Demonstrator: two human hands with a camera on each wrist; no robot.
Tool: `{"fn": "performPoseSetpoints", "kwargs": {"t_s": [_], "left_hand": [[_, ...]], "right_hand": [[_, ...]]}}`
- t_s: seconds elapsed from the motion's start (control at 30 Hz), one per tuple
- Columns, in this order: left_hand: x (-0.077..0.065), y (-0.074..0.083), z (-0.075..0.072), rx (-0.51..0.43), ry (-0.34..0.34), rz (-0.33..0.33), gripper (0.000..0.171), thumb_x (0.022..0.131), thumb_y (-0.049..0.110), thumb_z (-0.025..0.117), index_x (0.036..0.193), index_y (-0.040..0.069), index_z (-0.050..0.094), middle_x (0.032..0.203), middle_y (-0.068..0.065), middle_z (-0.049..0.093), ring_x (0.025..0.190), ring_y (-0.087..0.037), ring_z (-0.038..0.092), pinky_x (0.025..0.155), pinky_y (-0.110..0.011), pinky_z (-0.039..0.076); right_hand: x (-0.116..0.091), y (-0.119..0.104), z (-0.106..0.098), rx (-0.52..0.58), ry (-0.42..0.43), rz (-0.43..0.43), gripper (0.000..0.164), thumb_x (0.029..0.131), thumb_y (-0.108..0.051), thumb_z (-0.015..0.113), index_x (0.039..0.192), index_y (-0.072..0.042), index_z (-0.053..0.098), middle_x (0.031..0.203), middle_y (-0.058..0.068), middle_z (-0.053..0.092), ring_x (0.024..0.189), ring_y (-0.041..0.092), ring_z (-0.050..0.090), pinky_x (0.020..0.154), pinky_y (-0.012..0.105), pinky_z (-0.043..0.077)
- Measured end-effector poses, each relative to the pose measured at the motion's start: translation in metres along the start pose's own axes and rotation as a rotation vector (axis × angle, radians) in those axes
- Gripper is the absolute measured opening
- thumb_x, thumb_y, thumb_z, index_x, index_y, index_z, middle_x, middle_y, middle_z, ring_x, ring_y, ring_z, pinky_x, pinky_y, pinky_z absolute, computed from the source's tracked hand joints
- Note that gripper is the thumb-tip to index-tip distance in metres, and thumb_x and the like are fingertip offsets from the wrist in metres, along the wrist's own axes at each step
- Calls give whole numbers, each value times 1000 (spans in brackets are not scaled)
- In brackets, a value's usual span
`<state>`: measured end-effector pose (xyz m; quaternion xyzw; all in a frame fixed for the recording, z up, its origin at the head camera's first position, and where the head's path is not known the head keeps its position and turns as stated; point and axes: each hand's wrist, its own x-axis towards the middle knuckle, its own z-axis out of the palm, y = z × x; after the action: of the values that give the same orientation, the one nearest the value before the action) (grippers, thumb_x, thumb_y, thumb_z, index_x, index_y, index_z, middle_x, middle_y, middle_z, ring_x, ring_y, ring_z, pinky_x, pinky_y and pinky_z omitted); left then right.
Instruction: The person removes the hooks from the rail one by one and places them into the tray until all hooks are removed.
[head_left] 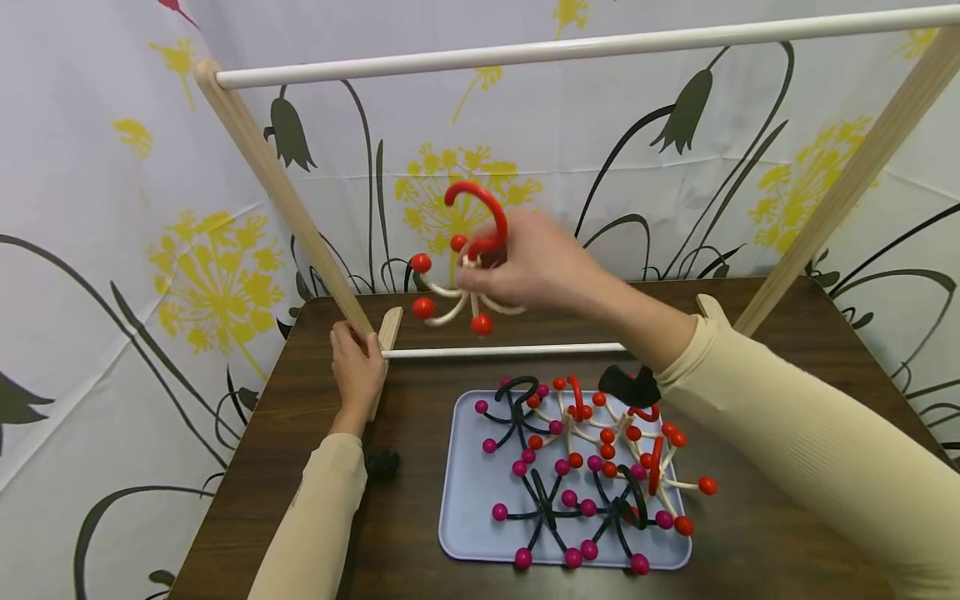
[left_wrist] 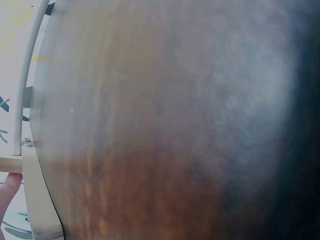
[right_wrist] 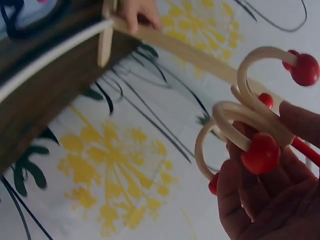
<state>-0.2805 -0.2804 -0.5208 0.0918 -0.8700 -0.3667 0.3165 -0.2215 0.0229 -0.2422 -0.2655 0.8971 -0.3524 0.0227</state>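
Observation:
My right hand [head_left: 536,262] holds up a cream hanger with curved arms, red ball tips and a red hook [head_left: 491,204], in front of the curtain and below the white top bar [head_left: 525,55]. In the right wrist view, thumb and fingers pinch the hanger [right_wrist: 272,125] where its arms meet the hook. Low on the left side of the frame, my left hand [head_left: 356,371] grips the wooden post [head_left: 288,200] just above its foot. The left wrist view shows only one fingertip [left_wrist: 9,190] against the wood.
A light blue tray [head_left: 467,500] on the dark wooden table [head_left: 405,533] holds several hangers, some black with magenta balls [head_left: 546,508], some cream with red balls [head_left: 573,417]. A white lower bar [head_left: 502,352] runs behind it. The right post [head_left: 847,183] slants upward.

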Motion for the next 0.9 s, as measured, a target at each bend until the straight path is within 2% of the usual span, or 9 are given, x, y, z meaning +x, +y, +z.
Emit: {"fn": "performPoseSetpoints", "kwargs": {"t_s": [0.2, 0.27, 0.43, 0.53, 0.7, 0.9], "left_hand": [[2, 0, 0, -22, -4, 3, 31, 89, 12, 60, 114, 2, 44, 101, -19, 46, 82, -39, 49, 73, -55, 39], [2, 0, 0, -30, -5, 2, 31, 89, 11, 60, 114, 2, 44, 101, -20, 46, 82, -39, 49, 73, -54, 39], [0, 1, -1, -44, -7, 2, 30, 89, 10, 59, 114, 1, 44, 101, -20, 45, 83, -38, 48, 75, -54, 38], [0, 0, -1, -53, -7, 11, 30, 89, 9, 59, 114, 0, 44, 100, -20, 45, 85, -37, 47, 76, -53, 38], [-1, 0, -1, -55, -10, 26, 31, 90, 9, 58, 116, 0, 44, 102, -20, 45, 88, -37, 48, 77, -53, 38], [-1, 0, 0, -48, -1, 21, 31, 90, 10, 58, 116, 0, 44, 103, -21, 46, 89, -38, 49, 78, -53, 38]], "right_hand": [[-20, 15, 47, -4, -197, -71, 11, 81, -24, 73, 91, -19, 73, 72, -9, 65, 72, 14, 54, 66, 30, 44], [-25, 17, 61, -15, -249, -78, 11, 81, -23, 73, 91, -21, 74, 69, -9, 63, 71, 13, 53, 65, 30, 43], [-33, 22, 89, -53, -348, -172, 7, 82, -20, 73, 88, -23, 73, 70, -11, 60, 70, 9, 53, 63, 26, 43], [-37, 24, 102, -54, -407, -204, 7, 83, -18, 71, 88, -23, 74, 70, -13, 60, 66, 7, 54, 60, 24, 44], [-42, 27, 116, -34, -507, -199, 10, 86, -16, 69, 91, -22, 74, 75, -13, 63, 64, 6, 55, 59, 22, 46], [-46, 32, 130, -99, -563, -235, 10, 86, -14, 69, 90, -22, 73, 80, -12, 65, 66, 5, 52, 63, 20, 43]]}}
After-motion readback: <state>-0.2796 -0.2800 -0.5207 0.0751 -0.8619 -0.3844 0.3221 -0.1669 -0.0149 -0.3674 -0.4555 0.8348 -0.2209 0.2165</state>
